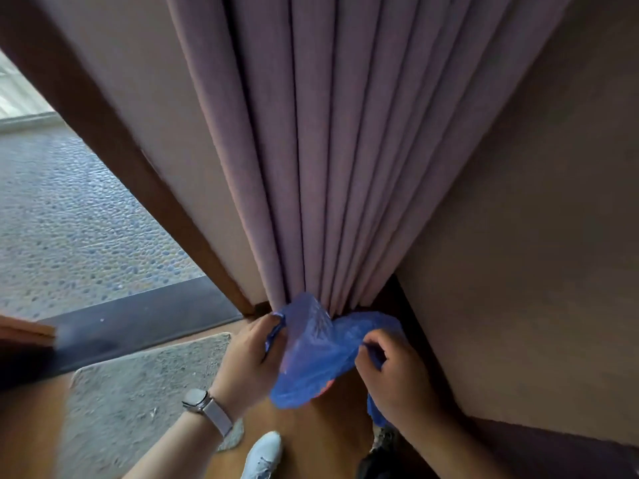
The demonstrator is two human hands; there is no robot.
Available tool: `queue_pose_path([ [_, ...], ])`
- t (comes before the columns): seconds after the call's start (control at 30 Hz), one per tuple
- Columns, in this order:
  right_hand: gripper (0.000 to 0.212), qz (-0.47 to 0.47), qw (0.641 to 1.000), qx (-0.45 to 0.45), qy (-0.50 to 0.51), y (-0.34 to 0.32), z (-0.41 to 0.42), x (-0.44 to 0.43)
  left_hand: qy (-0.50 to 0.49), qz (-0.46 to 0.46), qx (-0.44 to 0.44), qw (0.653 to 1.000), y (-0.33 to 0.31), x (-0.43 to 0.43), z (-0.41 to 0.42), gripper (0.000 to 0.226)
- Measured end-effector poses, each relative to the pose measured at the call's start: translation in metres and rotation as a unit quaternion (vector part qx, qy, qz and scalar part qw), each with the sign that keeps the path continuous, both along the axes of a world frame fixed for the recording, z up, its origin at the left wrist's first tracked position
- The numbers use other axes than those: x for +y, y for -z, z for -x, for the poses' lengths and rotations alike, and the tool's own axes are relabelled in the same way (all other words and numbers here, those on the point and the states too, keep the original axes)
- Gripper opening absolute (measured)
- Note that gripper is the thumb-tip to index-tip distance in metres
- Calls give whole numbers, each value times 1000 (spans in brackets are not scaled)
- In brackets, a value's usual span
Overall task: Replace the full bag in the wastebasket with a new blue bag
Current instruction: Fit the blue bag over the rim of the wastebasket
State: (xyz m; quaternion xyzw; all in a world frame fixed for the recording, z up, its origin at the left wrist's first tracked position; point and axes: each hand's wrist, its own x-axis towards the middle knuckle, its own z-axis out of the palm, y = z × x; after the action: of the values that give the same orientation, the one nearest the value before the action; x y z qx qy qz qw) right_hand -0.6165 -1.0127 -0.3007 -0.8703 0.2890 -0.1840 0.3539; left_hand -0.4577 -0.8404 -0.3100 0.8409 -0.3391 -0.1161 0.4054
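Note:
A thin blue plastic bag hangs spread between both my hands, low in the middle of the head view. My left hand, with a watch on the wrist, pinches the bag's left edge. My right hand grips its right edge, and a strip of blue plastic trails below that hand. Something orange-red shows faintly through the bag's lower part. I cannot see the wastebasket or a full bag.
A mauve pleated curtain hangs straight ahead, meeting the wooden floor behind the bag. A brown wall stands on the right. A grey mat lies on the left beside a dark door sill. My white shoe is below.

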Motion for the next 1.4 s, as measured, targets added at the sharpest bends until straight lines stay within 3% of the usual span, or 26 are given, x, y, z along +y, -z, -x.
queue_pose_path([
  [0.2, 14, 6, 995, 21, -94, 50, -6, -42, -64, -68, 7, 996, 44, -17, 24, 7],
  [0.37, 18, -28, 997, 19, -75, 103, -20, -48, -68, -79, 18, 994, 97, -21, 20, 22],
  [0.6, 3, -57, 997, 23, -40, 192, -24, -29, -90, -67, 39, 993, 194, -3, -7, 19],
  [0.77, 15, -49, 999, 6, -22, 255, -30, -19, -127, -20, 47, 991, 254, 12, -20, 19],
  [1.0, 3, 3, 997, 20, -78, 335, -43, -12, -155, -72, 79, 982, 346, 38, -13, 11],
  [1.4, 8, -96, 987, 65, -108, 470, -62, 3, -173, -109, 136, 969, 461, 57, 6, 19],
])
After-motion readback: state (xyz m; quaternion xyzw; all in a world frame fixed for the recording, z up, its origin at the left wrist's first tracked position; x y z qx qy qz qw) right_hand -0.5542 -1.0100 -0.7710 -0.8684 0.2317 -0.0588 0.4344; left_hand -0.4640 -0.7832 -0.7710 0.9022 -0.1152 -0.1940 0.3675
